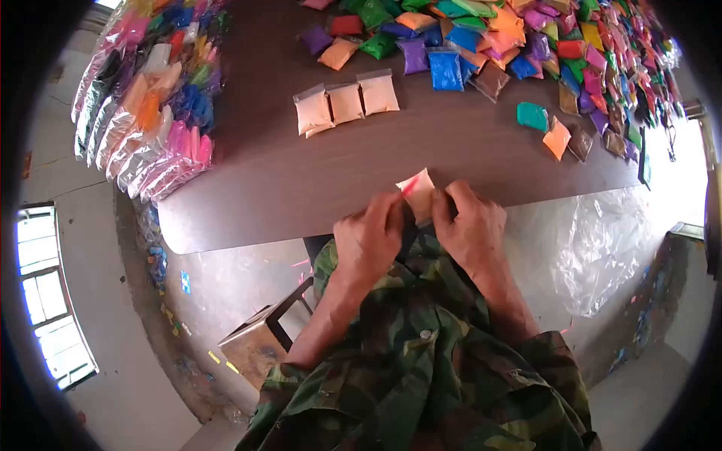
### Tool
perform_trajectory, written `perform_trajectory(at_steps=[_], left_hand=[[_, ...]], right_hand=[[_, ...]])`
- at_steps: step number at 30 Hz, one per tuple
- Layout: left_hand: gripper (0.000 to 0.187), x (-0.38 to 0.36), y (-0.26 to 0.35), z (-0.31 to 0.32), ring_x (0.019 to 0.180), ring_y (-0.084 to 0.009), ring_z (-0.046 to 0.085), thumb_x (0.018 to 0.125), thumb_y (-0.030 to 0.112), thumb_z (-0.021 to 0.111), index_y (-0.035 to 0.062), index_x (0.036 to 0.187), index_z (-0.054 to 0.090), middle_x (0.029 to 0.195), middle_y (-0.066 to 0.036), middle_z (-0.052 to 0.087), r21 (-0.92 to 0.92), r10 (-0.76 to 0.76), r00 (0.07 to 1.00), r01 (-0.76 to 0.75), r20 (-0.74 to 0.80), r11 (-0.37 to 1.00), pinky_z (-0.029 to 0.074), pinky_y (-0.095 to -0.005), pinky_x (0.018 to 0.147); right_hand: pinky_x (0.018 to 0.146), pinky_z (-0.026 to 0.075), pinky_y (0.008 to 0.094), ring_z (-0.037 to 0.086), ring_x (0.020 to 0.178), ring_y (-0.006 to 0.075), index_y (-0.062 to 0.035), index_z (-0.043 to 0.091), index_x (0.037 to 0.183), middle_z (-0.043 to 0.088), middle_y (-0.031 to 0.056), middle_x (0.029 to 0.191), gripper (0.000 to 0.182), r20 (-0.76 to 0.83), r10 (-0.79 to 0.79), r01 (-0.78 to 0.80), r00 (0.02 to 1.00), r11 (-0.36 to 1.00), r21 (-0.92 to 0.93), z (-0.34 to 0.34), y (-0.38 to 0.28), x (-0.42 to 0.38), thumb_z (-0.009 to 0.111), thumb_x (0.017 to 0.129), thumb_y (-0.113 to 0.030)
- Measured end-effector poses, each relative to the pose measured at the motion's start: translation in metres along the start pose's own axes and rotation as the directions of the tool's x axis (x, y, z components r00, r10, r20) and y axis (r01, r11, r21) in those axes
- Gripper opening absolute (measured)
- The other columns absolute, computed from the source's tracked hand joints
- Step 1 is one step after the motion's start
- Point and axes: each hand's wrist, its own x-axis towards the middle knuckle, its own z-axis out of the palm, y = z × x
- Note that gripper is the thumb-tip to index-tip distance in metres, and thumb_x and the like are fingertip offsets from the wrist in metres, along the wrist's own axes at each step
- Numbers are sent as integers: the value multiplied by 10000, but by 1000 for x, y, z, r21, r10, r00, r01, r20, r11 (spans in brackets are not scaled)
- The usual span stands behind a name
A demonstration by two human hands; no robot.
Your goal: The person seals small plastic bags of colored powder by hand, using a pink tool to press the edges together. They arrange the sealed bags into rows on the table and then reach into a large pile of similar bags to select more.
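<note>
I have both hands at the near edge of the surface point(256, 161), closed on one peach packet point(421, 197). The left hand point(368, 231) grips the packet's left side, with its fingers bent in; the right hand point(470, 224) pinches the right side between thumb and fingers. The packet sits tilted between them, around the middle of that near edge, above the lap. A red streak point(408, 187) crosses its upper left part, by the left fingertips; from here I cannot tell whether it is a mark or a separate piece.

Beyond the hands, closer to the far edge and left of centre, I see a row of peach packets point(346, 104), side by side, with part of another showing under the left one. Along the left edge, large clear bags point(162, 113) with coloured contents lie heaped, reaching toward the near left corner. A big pile point(504, 34) of small packets in many colours fills the far right corner and runs down the right edge. Just beside it, a teal packet point(532, 116), an orange packet point(556, 138) and a brown packet point(580, 143) lie apart from the main heap.

Below the near edge, I make out a stool point(259, 347) on the left and a clear plastic sheet point(602, 259) on the right, on the floor point(218, 282).
</note>
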Motion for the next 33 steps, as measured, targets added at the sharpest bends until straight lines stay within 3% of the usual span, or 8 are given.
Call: perform_trajectory(at_steps=[5,8,11,14,17,20,23,33], left_hand=[[110,8,-16,-7,605,-359,693,934,21,764,73,991,686,700,-130,681,-5,-156,988,156,14,988,525,-424,549],[116,7,-13,-13,554,-289,656,935,-11,757,64,995,690,682,-116,656,-101,-200,980,199,1,975,512,-356,551],[101,0,-5,-17,526,-207,616,947,-24,749,44,997,694,671,-115,640,-129,-196,980,191,-25,973,488,-299,547],[93,-9,3,-22,534,-165,607,954,-28,746,28,1010,697,678,-119,647,-152,-238,971,236,9,960,486,-281,551],[97,-15,10,-20,546,-151,619,957,-27,747,23,1025,700,683,-117,654,-209,-231,973,230,19,950,493,-274,557],[113,-14,13,-22,545,-163,626,959,-23,748,31,1047,703,683,-112,654,-220,-235,972,233,18,947,499,-282,559],[100,-17,15,-25,672,-55,604,987,-10,747,1,1085,729,731,-73,698,-206,-288,957,290,40,934,483,-254,613],[79,-19,4,-10,594,-148,678,968,-4,745,21,1034,711,719,-131,700,9,-225,973,225,46,974,516,-301,578]], right_hand=[[533,509,486,658,579,366,-91,556,729,660,97,644,296,9,-6,6,1000,1000,-10,4,-2,-1,737,943,-186],[516,499,481,641,550,367,-97,533,712,637,90,606,332,50,-26,28,998,999,-47,1,-4,-2,751,939,-204],[588,546,464,691,654,339,-87,627,782,707,89,745,200,153,15,-5,988,998,-67,-14,-3,-2,758,921,-147],[706,588,447,732,851,299,-80,730,918,745,58,1015,71,-71,-256,264,964,955,136,-24,-5,16,776,869,-58],[787,602,430,721,983,275,-101,774,1036,699,20,1169,234,44,-413,402,910,902,159,-26,3,26,796,820,-14],[809,610,414,722,1024,252,-129,787,1070,679,11,1167,303,92,-472,456,877,877,149,-18,5,28,841,786,-40],[800,618,390,735,1018,246,-155,792,1091,666,35,1151,351,140,-332,315,933,940,130,-20,1,20,893,762,-86],[698,619,385,764,892,256,-108,738,1094,694,66,1206,428,-117,-259,278,959,938,207,13,0,-4,979,748,-176]])
